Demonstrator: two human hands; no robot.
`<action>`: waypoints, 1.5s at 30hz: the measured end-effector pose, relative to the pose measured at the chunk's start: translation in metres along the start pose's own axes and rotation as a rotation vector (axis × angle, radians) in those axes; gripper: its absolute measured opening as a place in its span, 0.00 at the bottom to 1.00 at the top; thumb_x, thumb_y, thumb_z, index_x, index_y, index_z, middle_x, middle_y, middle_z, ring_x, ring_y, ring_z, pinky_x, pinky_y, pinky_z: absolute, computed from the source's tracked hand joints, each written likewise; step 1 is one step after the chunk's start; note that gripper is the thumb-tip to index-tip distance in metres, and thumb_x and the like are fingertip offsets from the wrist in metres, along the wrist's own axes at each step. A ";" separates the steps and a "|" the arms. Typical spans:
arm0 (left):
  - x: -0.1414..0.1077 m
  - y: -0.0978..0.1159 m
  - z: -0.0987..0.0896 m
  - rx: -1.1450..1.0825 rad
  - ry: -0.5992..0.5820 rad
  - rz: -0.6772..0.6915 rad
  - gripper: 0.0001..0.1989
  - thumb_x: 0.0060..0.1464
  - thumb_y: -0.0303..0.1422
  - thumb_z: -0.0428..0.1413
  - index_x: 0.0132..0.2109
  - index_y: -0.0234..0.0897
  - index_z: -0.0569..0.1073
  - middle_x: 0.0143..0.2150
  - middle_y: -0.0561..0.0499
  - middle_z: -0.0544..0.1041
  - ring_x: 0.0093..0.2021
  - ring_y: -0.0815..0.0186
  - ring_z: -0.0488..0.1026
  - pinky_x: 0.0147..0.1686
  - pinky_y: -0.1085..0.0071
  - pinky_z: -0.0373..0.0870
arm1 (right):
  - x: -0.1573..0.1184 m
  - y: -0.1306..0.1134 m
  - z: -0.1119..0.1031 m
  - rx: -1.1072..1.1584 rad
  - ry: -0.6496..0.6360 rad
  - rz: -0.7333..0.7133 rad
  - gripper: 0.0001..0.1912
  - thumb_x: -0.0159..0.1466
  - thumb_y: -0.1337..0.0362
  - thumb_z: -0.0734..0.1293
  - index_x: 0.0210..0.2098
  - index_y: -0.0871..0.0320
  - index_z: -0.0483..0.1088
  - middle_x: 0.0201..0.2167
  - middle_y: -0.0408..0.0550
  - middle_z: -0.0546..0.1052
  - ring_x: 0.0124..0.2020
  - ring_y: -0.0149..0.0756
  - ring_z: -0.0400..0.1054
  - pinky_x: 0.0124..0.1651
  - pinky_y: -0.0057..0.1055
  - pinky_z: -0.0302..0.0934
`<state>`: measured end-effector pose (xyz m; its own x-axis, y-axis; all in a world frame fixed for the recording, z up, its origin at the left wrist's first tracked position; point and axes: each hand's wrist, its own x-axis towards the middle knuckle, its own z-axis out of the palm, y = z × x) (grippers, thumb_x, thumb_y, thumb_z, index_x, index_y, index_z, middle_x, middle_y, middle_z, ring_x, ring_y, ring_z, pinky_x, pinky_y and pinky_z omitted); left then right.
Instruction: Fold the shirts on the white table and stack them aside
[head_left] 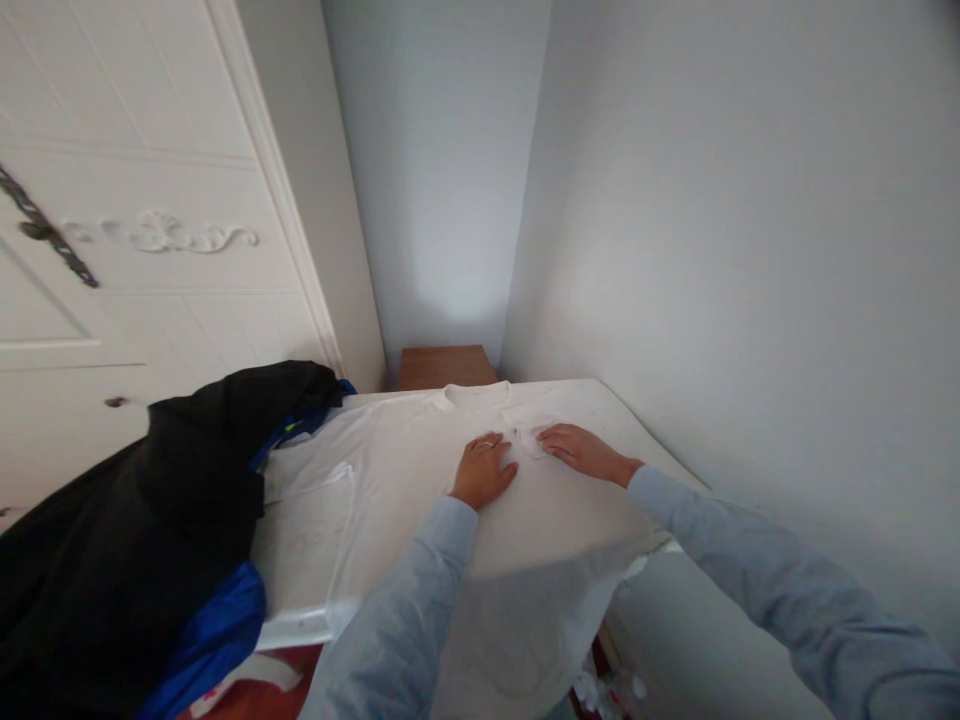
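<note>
A white T-shirt (420,480) is spread over a white table, its neckline towards the far edge and its lower part hanging over the near edge. My left hand (484,472), with a ring on one finger, rests on the chest of the shirt, thumb apart from the fingers. Just to its right, my right hand (585,450) has its fingers together on a bunched fold of the shirt near the sleeve. That sleeve looks turned inwards; the other lies stretched out to the left.
Dark and blue clothes (202,510) are heaped at the table's left end, beside a white wardrobe (165,330). A brown wooden piece of furniture (448,367) stands behind the table (296,560). A grey wall (720,230) closes off the right side.
</note>
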<state>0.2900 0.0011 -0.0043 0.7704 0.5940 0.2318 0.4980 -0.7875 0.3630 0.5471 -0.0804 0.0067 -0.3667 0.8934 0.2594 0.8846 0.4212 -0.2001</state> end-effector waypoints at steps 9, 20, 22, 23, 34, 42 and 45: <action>0.001 -0.001 0.002 -0.005 0.001 0.010 0.22 0.62 0.38 0.55 0.60 0.37 0.72 0.66 0.39 0.70 0.67 0.54 0.64 0.67 0.55 0.59 | 0.002 -0.005 0.008 -0.017 -0.056 0.059 0.20 0.74 0.57 0.56 0.54 0.56 0.75 0.54 0.55 0.78 0.56 0.45 0.71 0.60 0.48 0.66; 0.000 -0.001 0.002 0.011 -0.001 0.010 0.23 0.63 0.38 0.55 0.62 0.35 0.72 0.66 0.38 0.69 0.68 0.53 0.64 0.67 0.56 0.58 | -0.004 -0.009 -0.010 0.055 -0.076 0.025 0.24 0.74 0.50 0.56 0.55 0.55 0.75 0.56 0.55 0.77 0.58 0.45 0.70 0.63 0.50 0.64; 0.000 0.000 0.001 0.016 0.000 0.023 0.22 0.63 0.38 0.55 0.61 0.35 0.72 0.66 0.39 0.70 0.67 0.53 0.64 0.67 0.56 0.59 | 0.007 -0.008 -0.010 0.029 -0.010 0.050 0.25 0.74 0.48 0.55 0.59 0.53 0.72 0.58 0.54 0.76 0.61 0.45 0.67 0.65 0.51 0.61; 0.000 0.000 0.001 0.017 0.004 0.028 0.22 0.63 0.38 0.55 0.61 0.35 0.72 0.66 0.39 0.70 0.67 0.53 0.64 0.67 0.56 0.59 | 0.015 -0.007 -0.009 0.010 0.010 0.059 0.26 0.73 0.48 0.55 0.60 0.53 0.71 0.60 0.54 0.74 0.63 0.46 0.66 0.66 0.51 0.60; -0.001 -0.001 0.005 0.000 0.038 0.016 0.22 0.61 0.39 0.58 0.60 0.38 0.74 0.65 0.41 0.72 0.66 0.55 0.66 0.66 0.56 0.60 | 0.047 0.020 0.056 -0.175 -0.169 0.188 0.33 0.73 0.46 0.49 0.72 0.53 0.52 0.73 0.55 0.54 0.74 0.48 0.46 0.72 0.53 0.48; 0.001 -0.002 0.003 -0.292 0.206 -0.085 0.13 0.63 0.32 0.55 0.53 0.38 0.76 0.56 0.46 0.79 0.59 0.63 0.73 0.63 0.64 0.66 | 0.043 0.021 0.058 -0.162 -0.151 0.182 0.34 0.73 0.47 0.47 0.73 0.54 0.51 0.73 0.55 0.53 0.74 0.49 0.45 0.72 0.53 0.46; -0.006 -0.017 -0.016 -0.310 0.331 -0.207 0.13 0.63 0.29 0.51 0.52 0.40 0.76 0.55 0.47 0.79 0.57 0.63 0.74 0.60 0.62 0.69 | 0.043 0.020 0.057 -0.171 -0.149 0.178 0.34 0.73 0.46 0.47 0.73 0.54 0.51 0.73 0.54 0.54 0.73 0.49 0.46 0.72 0.53 0.47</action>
<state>0.2703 0.0138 0.0026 0.4749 0.7924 0.3829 0.4466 -0.5919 0.6710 0.5321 -0.0249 -0.0402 -0.2280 0.9695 0.0900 0.9701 0.2341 -0.0646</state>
